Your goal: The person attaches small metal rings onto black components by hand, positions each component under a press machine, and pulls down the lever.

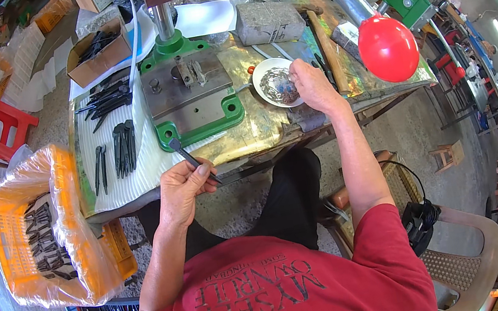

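My left hand (183, 192) is closed around a slim black rod-like piece with a wider flat end (186, 152), held tilted just off the table's front edge, near the green press. My right hand (315, 87) reaches over the right rim of a white bowl (258, 79) of small thin metal pins (280, 85). Its fingertips are pinched together; what they hold, if anything, is hidden. Between my hands stands the bench press, a green base (229, 117) with a steel plate (210, 86) carrying a small metal fixture (188, 71).
Similar black pieces (123, 149) lie on white foam at the left, beside a cardboard box (101, 53). An orange crate lined with plastic (65, 188) stands lower left. The press lever's red ball (388, 48) hangs at the right, near a wooden-handled hammer (328, 53) and a grey block (269, 22).
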A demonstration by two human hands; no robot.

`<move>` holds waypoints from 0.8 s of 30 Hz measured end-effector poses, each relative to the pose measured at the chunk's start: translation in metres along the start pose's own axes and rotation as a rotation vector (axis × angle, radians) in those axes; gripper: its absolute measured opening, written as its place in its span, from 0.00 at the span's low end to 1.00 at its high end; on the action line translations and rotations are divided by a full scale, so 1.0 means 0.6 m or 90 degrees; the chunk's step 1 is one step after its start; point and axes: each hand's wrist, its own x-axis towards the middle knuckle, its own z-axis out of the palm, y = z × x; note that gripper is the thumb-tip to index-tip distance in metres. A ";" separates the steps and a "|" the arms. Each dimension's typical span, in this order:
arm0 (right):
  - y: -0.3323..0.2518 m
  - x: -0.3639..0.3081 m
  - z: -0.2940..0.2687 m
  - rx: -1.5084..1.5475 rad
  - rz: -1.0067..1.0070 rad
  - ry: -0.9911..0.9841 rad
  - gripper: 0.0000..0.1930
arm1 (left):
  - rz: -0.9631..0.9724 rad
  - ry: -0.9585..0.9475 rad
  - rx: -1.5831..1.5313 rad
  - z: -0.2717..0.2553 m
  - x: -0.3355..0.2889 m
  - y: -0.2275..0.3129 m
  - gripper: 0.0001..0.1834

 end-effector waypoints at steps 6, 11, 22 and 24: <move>0.024 -0.008 0.017 0.169 0.074 0.030 0.03 | 0.008 -0.005 -0.004 0.007 0.004 0.003 0.08; -0.002 -0.008 0.014 0.490 0.155 0.015 0.02 | 0.020 -0.013 -0.016 0.012 0.008 0.009 0.08; -0.108 -0.017 0.030 0.832 0.113 -0.016 0.07 | 0.095 -0.016 -0.058 0.041 0.023 0.025 0.07; -0.132 -0.026 0.034 0.832 0.098 -0.036 0.07 | 0.106 -0.015 -0.085 0.048 0.025 0.033 0.07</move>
